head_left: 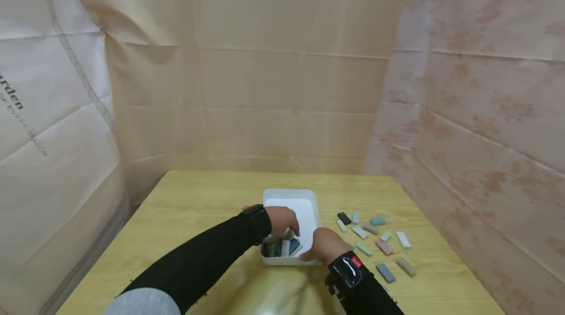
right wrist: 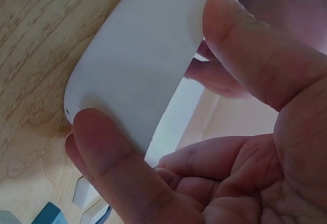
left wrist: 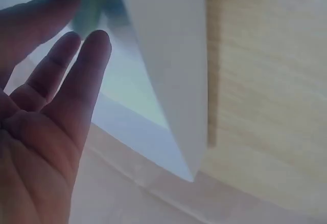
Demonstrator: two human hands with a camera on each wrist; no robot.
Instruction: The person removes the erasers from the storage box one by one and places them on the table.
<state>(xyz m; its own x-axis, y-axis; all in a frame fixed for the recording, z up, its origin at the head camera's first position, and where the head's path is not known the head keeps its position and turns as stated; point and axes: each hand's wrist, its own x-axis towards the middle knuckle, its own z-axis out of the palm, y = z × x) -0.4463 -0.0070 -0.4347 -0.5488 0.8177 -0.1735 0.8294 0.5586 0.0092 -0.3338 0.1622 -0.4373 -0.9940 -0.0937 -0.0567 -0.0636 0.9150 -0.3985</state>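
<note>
A white box [head_left: 317,206] stands on the table, with dark, white and blue blocks [head_left: 294,245] gathered at its near end. My left hand [head_left: 281,220] reaches over its left side, fingers pointing down inside. In the left wrist view the left thumb and fingers [left wrist: 92,55] are apart and nothing shows held between them; blurred blocks lie beyond the fingertips. My right hand [head_left: 325,247] grips the box at its near right corner. The right wrist view shows the thumb [right wrist: 225,19] at the rim and a finger [right wrist: 102,137] against the outer wall.
Right of the box, several small blocks lie scattered, among them a black one [head_left: 344,218], a white one [head_left: 403,240], a pink one [head_left: 384,247], a blue-grey one [head_left: 386,273] and a tan one [head_left: 405,266]. Cloth sheets [head_left: 282,84] hang around the wooden table [head_left: 212,197].
</note>
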